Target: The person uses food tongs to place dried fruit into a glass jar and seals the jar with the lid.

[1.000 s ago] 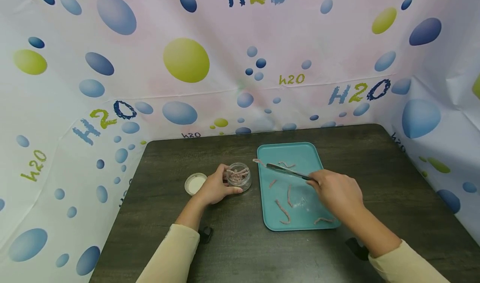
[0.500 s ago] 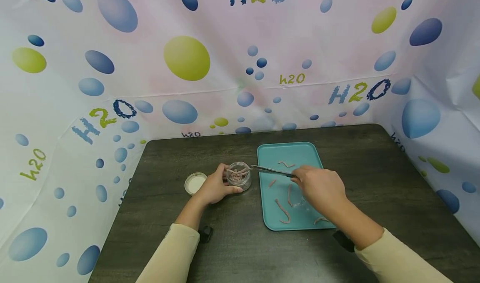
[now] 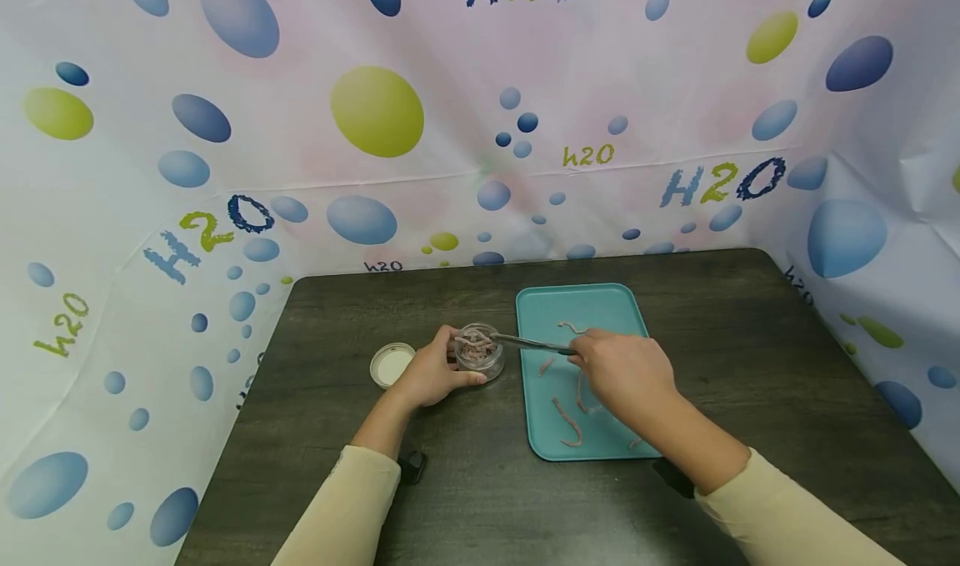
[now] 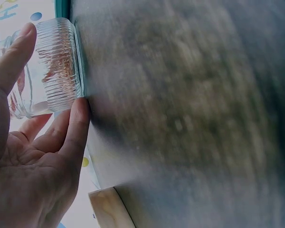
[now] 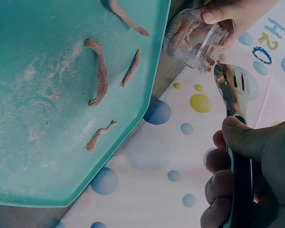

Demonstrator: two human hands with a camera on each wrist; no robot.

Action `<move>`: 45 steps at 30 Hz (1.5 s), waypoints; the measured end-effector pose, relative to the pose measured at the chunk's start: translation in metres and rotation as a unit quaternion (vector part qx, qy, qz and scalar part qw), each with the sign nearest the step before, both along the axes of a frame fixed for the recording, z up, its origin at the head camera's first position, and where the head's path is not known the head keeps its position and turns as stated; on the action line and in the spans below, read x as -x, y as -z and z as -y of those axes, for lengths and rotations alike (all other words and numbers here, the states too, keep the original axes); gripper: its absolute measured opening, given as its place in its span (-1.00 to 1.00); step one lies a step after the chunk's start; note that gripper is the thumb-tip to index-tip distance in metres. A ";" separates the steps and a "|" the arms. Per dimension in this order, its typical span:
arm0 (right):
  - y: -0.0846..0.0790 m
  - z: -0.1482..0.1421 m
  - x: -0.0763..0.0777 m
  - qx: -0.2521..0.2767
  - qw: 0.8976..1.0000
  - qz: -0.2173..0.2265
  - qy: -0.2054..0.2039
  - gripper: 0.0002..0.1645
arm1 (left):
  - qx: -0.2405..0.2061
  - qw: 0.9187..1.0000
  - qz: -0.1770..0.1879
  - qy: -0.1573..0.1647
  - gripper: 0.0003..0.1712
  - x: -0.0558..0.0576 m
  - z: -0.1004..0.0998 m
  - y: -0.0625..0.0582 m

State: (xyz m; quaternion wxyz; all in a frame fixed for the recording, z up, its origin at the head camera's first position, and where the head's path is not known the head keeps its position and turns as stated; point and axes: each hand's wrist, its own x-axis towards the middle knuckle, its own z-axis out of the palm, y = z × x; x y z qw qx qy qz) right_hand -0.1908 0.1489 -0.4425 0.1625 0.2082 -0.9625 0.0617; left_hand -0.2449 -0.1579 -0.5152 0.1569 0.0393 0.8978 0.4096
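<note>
A person works pinkish, worm-like strips (image 5: 100, 76) into a glass jar (image 3: 489, 373) at a dark wood-grain table (image 3: 465, 483), in what looks to be the drop-off step of a tray-to-jar transfer. The left hand (image 3: 431, 374) grips the jar from the left, its thumb on the near side, keeping the jar upright on the tabletop, just left of a teal tray (image 3: 615, 308). The right hand (image 3: 626, 374), closed around the dark handle of a fork-tipped utensil (image 3: 532, 343), reaches left across the tray, with the metal tip at the jar's mouth. A strip shows beside that tip in the right wrist view; whether the utensil holds it cannot be told. A heap of strips (image 3: 474, 345) sits inside the jar, while at least five others lie scattered on the tray, one of them partly hidden by the right arm. Left of the left hand, a pale round lid (image 3: 390, 366) lies on the table. The next move appears to call for freeing the utensil tip without dragging strips over the rim, then returning right to the tray for another, the jar held steady throughout.
</note>
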 end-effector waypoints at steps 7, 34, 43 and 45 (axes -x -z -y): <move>-0.002 0.001 0.001 -0.010 1.000 -0.004 -0.006 -0.80 | 0.004 1.000 0.003 0.001 0.02 0.000 0.000 -0.001; -0.006 -0.041 -0.004 0.045 0.998 0.023 0.042 -0.65 | 0.011 1.000 0.004 -0.005 0.06 -0.001 -0.002 -0.005; -0.004 -0.066 -0.015 0.059 0.995 0.048 0.071 -0.61 | 0.018 1.000 0.005 -0.006 0.07 0.000 -0.003 -0.004; -0.003 -0.072 -0.018 0.060 0.994 0.053 0.079 -0.60 | 0.020 1.000 0.005 -0.005 0.06 0.000 -0.003 -0.003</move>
